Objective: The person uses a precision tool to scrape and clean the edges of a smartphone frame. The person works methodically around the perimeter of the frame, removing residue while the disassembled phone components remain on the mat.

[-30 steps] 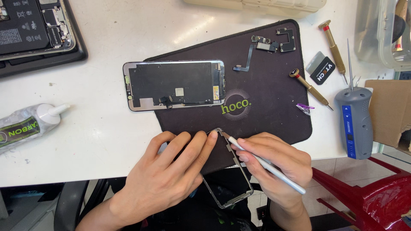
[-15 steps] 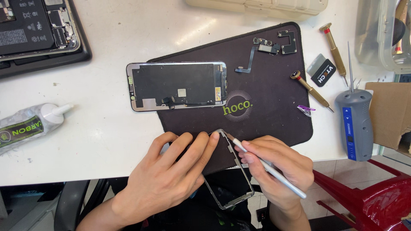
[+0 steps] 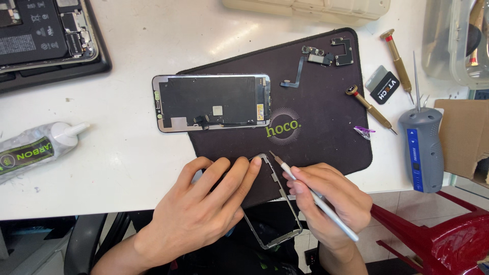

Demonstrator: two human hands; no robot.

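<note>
- Head view: thin phone frame [image 3: 275,203] is pinned flat by left hand [image 3: 204,214], fingers spread, at near edge of dark mat [image 3: 316,107], partly overhanging table edge.
- White-handled pick tool [image 3: 313,196] is gripped pen-style by right hand [image 3: 331,203]; tip is set at frame's top corner.
- Vs 0.5 s ago: hands, tool tip barely shifted — scraping judged ongoing at same corner.
- Detached screen assy [image 3: 211,102] lies face down, well apart on mat's far-left side.

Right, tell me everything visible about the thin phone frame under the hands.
The phone frame is a thin, silvery, open rectangular bezel, apparently metal, with small tabs along its right edge. It lies tilted across the near edge of the dark work mat, its lower end overhanging the table. The left hand presses it flat; the right hand holds a white pen-like tool near its top corner.
</note>
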